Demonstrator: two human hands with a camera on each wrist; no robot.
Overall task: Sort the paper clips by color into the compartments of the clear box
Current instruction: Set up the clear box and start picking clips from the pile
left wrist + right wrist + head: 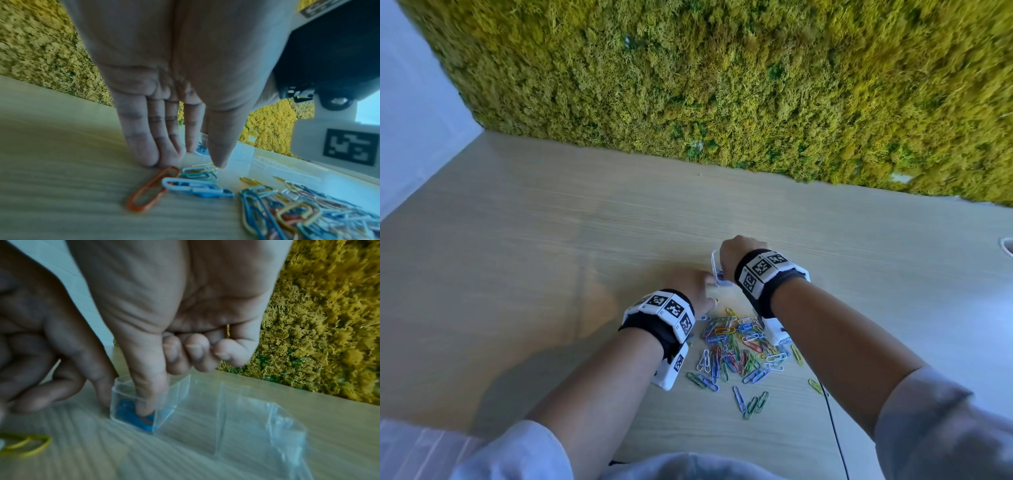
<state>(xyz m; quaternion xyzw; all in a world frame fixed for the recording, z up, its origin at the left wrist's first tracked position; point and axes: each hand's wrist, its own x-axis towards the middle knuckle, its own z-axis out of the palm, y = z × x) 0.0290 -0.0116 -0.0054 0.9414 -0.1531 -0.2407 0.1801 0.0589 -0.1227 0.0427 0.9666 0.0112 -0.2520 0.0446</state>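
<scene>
A clear box (pixel 717 278) with compartments stands on the wooden table (pixel 551 222), just beyond a pile of mixed-colour paper clips (pixel 739 346). My right hand (pixel 736 255) is over the box. In the right wrist view its thumb (pixel 147 402) reaches down into the leftmost compartment (pixel 119 395) onto blue clips (pixel 128 408), with the other fingers curled; the clip under the thumb tip is partly hidden. My left hand (pixel 688 284) has straight fingers (pixel 148 152) touching the table beside an orange clip (pixel 152 188), and one fingertip touches the box's left corner.
A moss wall (pixel 722 85) rises behind the table and a pale wall stands at the left. A thin black cable (pixel 835 435) runs to the front edge. A yellow clip (pixel 26 444) lies near the box. A white object (pixel 1008 245) shows at the right edge.
</scene>
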